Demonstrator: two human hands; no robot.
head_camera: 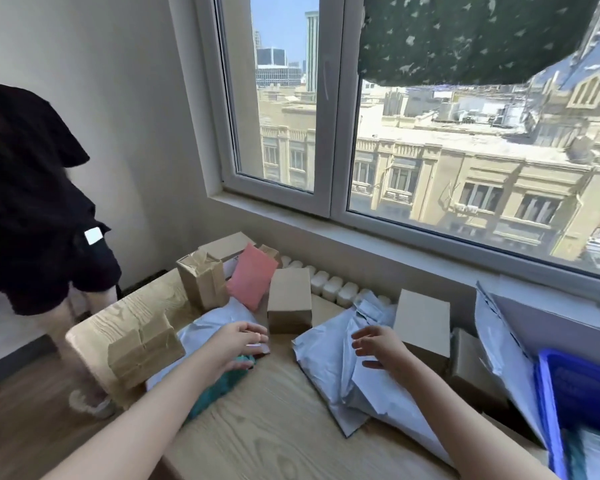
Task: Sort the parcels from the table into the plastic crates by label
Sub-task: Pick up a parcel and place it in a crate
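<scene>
Parcels (288,301) lay mostly unsorted on the surface (274,420) around both hands. The right hand (378,348) hovered open above a grey bag (329,368). The left hand (239,344) reached over a teal packet (212,396), its grip unclear. The blue crate (547,410) to the right looked barely filled.

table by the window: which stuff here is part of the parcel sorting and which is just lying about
Part of the job: pink parcel, teal parcel, brown boxes, grey mailers, blue crate.

Just lying about: radiator, green curtain.
</scene>
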